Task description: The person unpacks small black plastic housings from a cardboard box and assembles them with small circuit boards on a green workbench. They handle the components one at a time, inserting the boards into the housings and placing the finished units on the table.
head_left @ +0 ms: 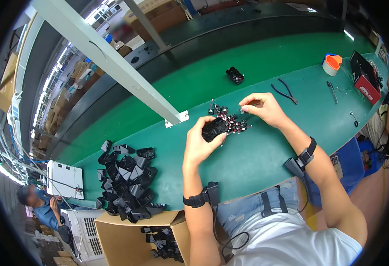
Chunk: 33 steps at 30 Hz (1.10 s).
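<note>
My left hand (197, 144) is closed around a black plastic housing (214, 129), its hollow side turned up. Right beside it, a pile of small wired parts (235, 123) with white connectors and red and black leads lies on the green table (256, 155). Over the far side of that pile, my right hand (263, 107) pinches a small part (243, 110) between thumb and fingertips; it is probably one of the wired parts, but too small to make out fully.
Many black housings (128, 177) are heaped at the left, above an open cardboard box (137, 221) holding more. Pliers (285, 91), tweezers (332, 91), a tape roll (331, 64) and a red-black box (365, 77) lie right. One housing (234, 75) sits beyond. A metal post (110, 62) rises from the table.
</note>
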Tool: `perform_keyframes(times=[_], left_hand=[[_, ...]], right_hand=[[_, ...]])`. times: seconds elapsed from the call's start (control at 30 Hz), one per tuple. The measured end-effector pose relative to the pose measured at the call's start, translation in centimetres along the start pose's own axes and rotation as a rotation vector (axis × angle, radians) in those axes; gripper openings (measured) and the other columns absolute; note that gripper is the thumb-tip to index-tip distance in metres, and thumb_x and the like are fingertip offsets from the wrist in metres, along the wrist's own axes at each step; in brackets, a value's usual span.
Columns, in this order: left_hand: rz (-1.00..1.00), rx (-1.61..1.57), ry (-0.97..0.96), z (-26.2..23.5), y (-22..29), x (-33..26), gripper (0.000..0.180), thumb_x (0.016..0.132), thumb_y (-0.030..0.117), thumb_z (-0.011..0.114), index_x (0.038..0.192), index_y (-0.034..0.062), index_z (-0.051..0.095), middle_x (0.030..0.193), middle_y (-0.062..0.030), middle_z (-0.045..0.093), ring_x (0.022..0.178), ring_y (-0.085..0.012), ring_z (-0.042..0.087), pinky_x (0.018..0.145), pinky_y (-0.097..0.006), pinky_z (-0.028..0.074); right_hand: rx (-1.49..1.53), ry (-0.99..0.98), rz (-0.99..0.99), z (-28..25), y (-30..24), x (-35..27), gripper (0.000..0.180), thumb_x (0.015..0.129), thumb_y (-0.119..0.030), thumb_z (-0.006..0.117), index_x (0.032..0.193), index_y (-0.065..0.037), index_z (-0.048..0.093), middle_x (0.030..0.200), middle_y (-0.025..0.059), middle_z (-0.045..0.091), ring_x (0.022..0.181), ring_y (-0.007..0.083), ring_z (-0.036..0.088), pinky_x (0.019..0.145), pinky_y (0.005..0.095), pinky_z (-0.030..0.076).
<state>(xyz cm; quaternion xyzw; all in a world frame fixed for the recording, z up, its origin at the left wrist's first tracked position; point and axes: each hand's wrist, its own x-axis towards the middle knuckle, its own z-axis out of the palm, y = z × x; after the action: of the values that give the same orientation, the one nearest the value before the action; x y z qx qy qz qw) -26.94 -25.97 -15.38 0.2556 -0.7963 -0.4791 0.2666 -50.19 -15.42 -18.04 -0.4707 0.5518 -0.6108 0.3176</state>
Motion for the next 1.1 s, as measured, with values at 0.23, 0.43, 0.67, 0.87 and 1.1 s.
perform_keyframes(times=[0.23,0.43,0.67,0.87,1.1], left_hand=[[0.085,-0.079,0.046,3.7,0.0,0.7,0.066,0.071,0.012,0.084,0.125,0.0002,0.049,0.113,-0.0113,0.061,0.105,-0.0179,0.060,0.090,-0.032,0.049],[0.170,-0.398,-0.092,4.4,-0.4,0.5,0.057,0.075,0.000,0.078,0.124,0.0030,0.050,0.123,-0.0091,0.055,0.116,-0.0190,0.055,0.100,-0.036,0.047],[0.143,-0.422,0.015,4.3,0.4,0.8,0.056,0.077,-0.007,0.074,0.127,-0.0004,0.049,0.130,-0.0144,0.057,0.121,-0.0199,0.055,0.104,-0.037,0.047],[0.396,-0.263,0.150,5.3,-0.5,0.9,0.051,0.072,-0.008,0.078,0.109,0.0035,0.044,0.129,-0.0233,0.056,0.121,-0.0284,0.057,0.101,-0.037,0.049],[0.589,0.132,0.354,7.1,0.0,0.7,0.052,0.070,-0.004,0.079,0.110,0.0019,0.047,0.128,-0.0235,0.058,0.110,-0.0315,0.064,0.089,-0.038,0.056]], right_hand=[[-0.095,-0.121,-0.218,1.0,-3.1,-1.7,0.012,0.083,-0.005,0.072,0.094,-0.001,0.073,0.094,0.0088,0.071,0.087,0.0153,0.067,0.076,0.0299,0.053],[-0.339,-0.073,-0.392,1.6,-3.4,-1.7,0.011,0.079,-0.002,0.073,0.090,-0.002,0.073,0.090,0.0093,0.072,0.081,0.0200,0.067,0.073,0.0315,0.053],[-0.302,0.087,-0.393,1.8,-3.7,-2.1,0.011,0.080,-0.001,0.074,0.090,0.000,0.071,0.086,0.0086,0.069,0.073,0.0160,0.066,0.066,0.0273,0.054],[-0.245,0.179,-0.398,2.5,-3.4,-2.1,0.011,0.080,0.001,0.074,0.090,0.001,0.070,0.085,0.0089,0.068,0.074,0.0146,0.067,0.068,0.0259,0.056],[-0.263,0.314,-0.401,3.7,-2.7,-2.3,0.010,0.080,0.001,0.074,0.088,0.001,0.068,0.079,0.0087,0.064,0.068,0.0143,0.063,0.062,0.0267,0.052]])
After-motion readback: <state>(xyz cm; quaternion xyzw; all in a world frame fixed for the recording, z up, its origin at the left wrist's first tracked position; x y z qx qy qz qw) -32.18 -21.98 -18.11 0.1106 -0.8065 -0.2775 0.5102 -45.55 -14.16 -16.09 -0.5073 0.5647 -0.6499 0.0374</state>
